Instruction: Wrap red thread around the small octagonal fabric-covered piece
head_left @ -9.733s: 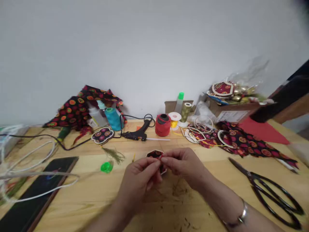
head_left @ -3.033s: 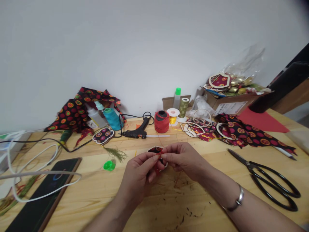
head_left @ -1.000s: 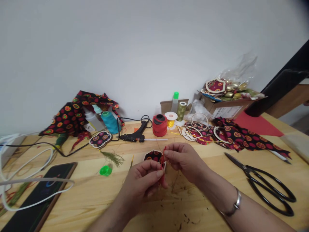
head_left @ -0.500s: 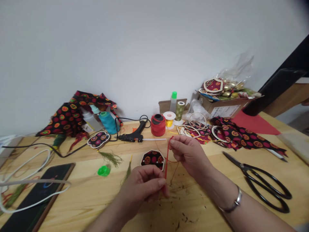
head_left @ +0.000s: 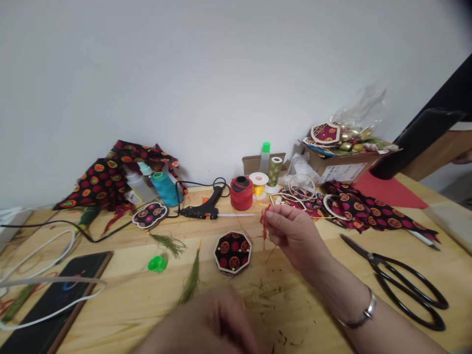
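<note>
Thumb and fingers of my right hand (head_left: 295, 236) pinch a red thread (head_left: 264, 226), which hangs in a small loop over the table. My left hand (head_left: 217, 319) is low at the bottom edge, smeared by motion, so its fingers are unclear. Between and beyond the hands lies an octagonal pendant (head_left: 233, 252), dark patterned fabric in a pale wooden frame with small white beads. Left of the pendant is a green tassel (head_left: 191, 278) with a yellow top. Large black-handled scissors (head_left: 393, 275) lie to the right of my right hand.
Behind stand a red thread spool (head_left: 241, 194), a glue gun (head_left: 204, 206), and a teal thread cone (head_left: 165, 189). At left are a phone (head_left: 62, 300), white cable and green cap (head_left: 157, 264). A full cardboard box (head_left: 339, 167) sits at back right; a person's hand shows beyond it.
My left hand has dropped down and away from the red thread, uncovering the pendant and tassel. The thread, stretched between both hands before, now hangs slack from my right hand.
</note>
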The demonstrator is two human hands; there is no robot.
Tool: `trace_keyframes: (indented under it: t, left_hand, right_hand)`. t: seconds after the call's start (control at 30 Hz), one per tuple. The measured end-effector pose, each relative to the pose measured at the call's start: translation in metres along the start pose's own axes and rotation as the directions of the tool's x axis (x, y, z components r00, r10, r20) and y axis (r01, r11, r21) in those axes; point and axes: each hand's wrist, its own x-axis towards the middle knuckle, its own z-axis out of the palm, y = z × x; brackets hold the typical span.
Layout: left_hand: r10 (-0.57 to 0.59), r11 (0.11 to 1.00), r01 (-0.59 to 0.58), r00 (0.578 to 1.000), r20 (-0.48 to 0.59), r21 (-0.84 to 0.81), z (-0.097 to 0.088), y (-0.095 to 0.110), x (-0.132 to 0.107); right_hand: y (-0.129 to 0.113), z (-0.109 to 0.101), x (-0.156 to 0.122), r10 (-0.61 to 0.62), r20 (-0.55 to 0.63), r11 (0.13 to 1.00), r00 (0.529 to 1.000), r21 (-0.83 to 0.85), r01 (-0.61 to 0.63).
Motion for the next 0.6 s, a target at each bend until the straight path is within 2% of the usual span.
trace_keyframes:
  t: [0.03,0.07,0.1,0.13,0.17,0.2,0.33,0.37,0.53,0.6]
  left_hand:
    - [0.072,0.991,-0.078,0.995,-0.064,-0.106,-0.002,-0.001,0.002]
    - [0.146,0.962,-0.194,0.96,-0.237,-0.19,-0.003,-0.001,0.005]
    - [0.215,0.924,-0.324,0.88,-0.424,-0.204,-0.004,-0.001,0.007]
    - [0.26,0.895,-0.411,0.796,-0.546,-0.173,-0.005,-0.001,0.01]
    - [0.306,0.872,-0.472,0.732,-0.608,-0.13,-0.004,-0.002,0.012]
    - [0.329,0.867,-0.489,0.706,-0.627,-0.094,-0.003,-0.002,0.013]
    - [0.343,0.92,-0.391,0.754,-0.561,0.037,0.004,-0.003,0.013]
    - [0.353,0.927,-0.361,0.752,-0.556,0.101,0.005,-0.004,0.012]
    - [0.471,0.877,-0.293,0.679,-0.563,0.381,0.008,-0.005,0.011]
    - [0.472,0.873,-0.269,0.675,-0.566,0.407,0.008,-0.004,0.012]
  right_hand:
    - [0.001,0.001,-0.001,0.006,0.013,1.0,1.0,-0.028,-0.005]
    - [0.002,0.003,-0.002,0.012,0.026,0.998,1.0,-0.062,-0.01]
    - [0.003,0.005,-0.003,0.018,0.04,0.995,0.999,-0.099,-0.014]
    - [0.005,0.007,-0.005,0.022,0.054,0.99,0.998,-0.14,-0.015]
    - [0.006,0.009,-0.006,0.024,0.065,0.983,0.998,-0.183,-0.012]
    - [0.008,0.011,-0.008,0.022,0.074,0.974,0.997,-0.224,-0.005]
    - [0.013,0.017,-0.014,0.001,0.13,0.931,0.991,-0.361,0.046]
    - [0.013,0.018,-0.015,-0.006,0.142,0.919,0.99,-0.39,0.061]
    - [0.016,0.018,-0.017,-0.005,0.166,0.88,0.986,-0.468,0.083]
    - [0.017,0.017,-0.016,0.021,0.17,0.885,0.985,-0.462,0.061]
